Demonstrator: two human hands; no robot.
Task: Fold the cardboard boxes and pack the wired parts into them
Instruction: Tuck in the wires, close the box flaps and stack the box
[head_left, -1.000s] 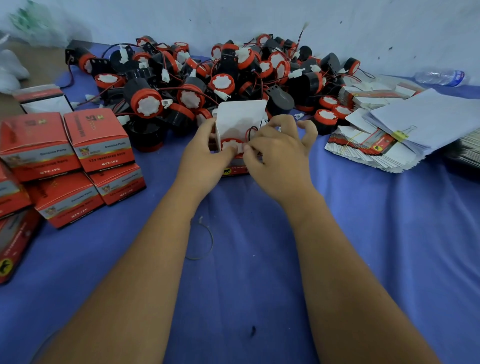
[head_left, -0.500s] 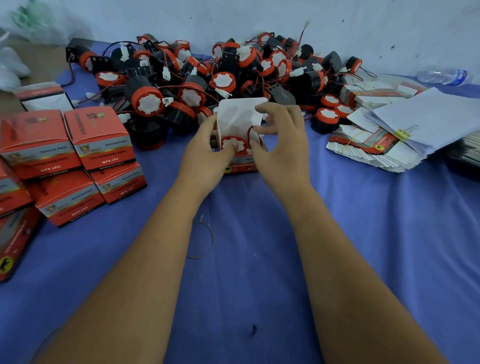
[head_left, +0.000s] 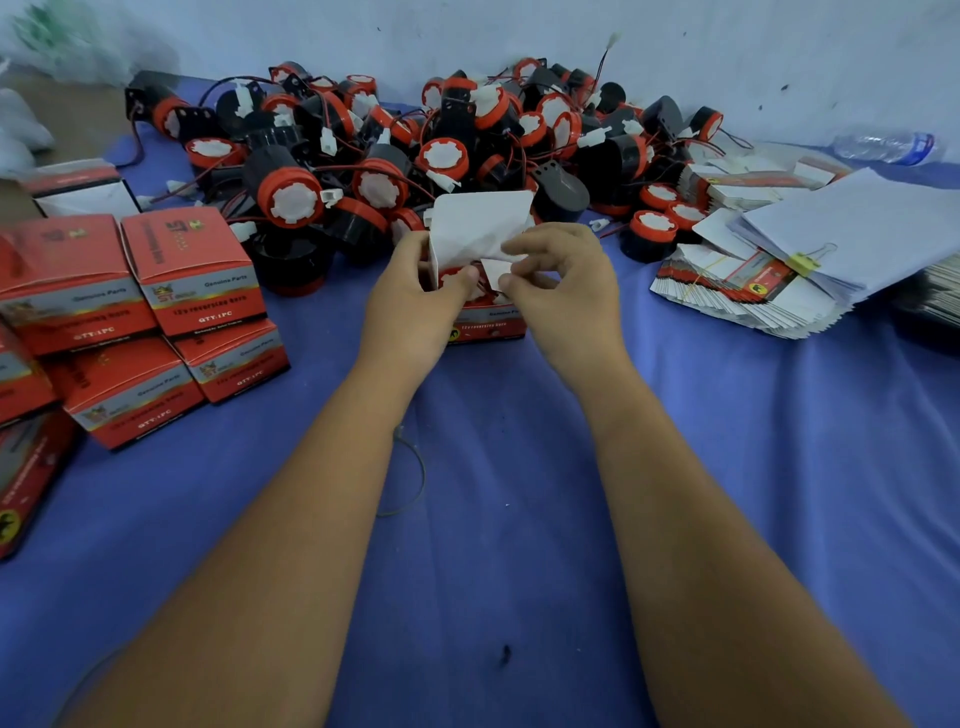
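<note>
At the middle of the blue cloth, left hand (head_left: 415, 301) grips the box (head_left: 485, 317) wall, right hand (head_left: 561, 291) pinches its thin, bendy side flap (head_left: 496, 273), best handled near the crease.

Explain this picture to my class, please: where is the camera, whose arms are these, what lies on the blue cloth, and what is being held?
The camera sits on a person's head, looking down at their own bare arms; no machine is involved. The left hand steadies an open red box with a wired part inside, while the right hand pinches its small white flap. On the blue cloth lie a heap of black-and-red wired parts, closed red boxes at left, and flat unfolded boxes at right.
</note>
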